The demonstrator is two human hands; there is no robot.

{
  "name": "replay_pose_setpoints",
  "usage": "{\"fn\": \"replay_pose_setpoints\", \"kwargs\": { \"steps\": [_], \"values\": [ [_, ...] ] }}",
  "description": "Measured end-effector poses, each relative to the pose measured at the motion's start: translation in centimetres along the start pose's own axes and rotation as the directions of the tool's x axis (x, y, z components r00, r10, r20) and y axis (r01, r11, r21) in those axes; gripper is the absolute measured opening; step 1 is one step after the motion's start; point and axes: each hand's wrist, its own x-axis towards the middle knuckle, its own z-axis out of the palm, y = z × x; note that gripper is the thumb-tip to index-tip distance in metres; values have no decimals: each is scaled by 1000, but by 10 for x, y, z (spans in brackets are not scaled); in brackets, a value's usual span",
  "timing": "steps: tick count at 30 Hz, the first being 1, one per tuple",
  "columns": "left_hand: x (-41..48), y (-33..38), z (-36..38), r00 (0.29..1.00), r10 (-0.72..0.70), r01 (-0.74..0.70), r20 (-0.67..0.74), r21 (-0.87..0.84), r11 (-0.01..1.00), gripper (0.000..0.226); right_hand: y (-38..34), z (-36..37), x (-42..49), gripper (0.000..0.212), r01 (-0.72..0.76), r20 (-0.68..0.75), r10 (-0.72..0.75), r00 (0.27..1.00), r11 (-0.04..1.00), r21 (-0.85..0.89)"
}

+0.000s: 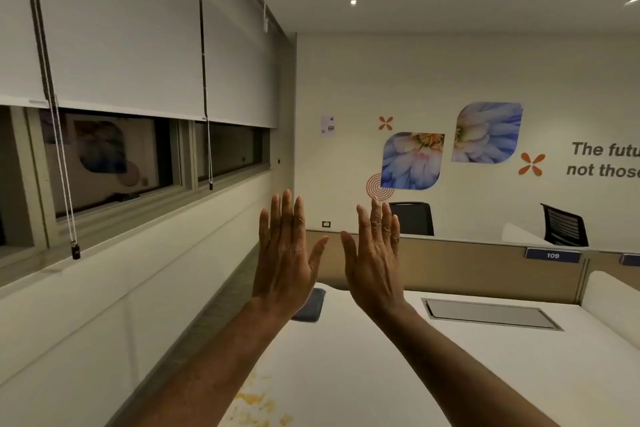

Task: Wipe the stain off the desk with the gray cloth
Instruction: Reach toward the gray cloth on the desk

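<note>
My left hand (285, 253) and my right hand (375, 256) are raised side by side in front of me, backs toward the camera, fingers straight and slightly apart, holding nothing. The folded gray cloth (311, 307) lies on the white desk (450, 374) near its far left corner, partly hidden behind my left wrist. A yellowish stain (254, 402) spreads on the desk near its left edge at the bottom of the view, between my forearms. Both hands are well above the desk and touch neither cloth nor stain.
A metal cable hatch (488, 314) is set into the desk at the far right. A tan partition (467, 267) with a "109" label runs behind the desk. Windows with roller blinds line the left wall; two black chairs (414, 218) stand beyond the partition.
</note>
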Motion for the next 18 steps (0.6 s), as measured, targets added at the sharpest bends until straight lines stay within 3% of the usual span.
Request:
{"fn": "replay_pose_setpoints", "kwargs": {
  "steps": [10,18],
  "values": [
    [-41,-44,28,990,-19,10,140,63,998,85,-7,36,-31,66,-24,36,30,999,986,-166],
    [-75,-74,47,969,-18,12,247,22,1000,82,-11,64,-61,67,-72,131,92,987,986,-149]
  ]
}}
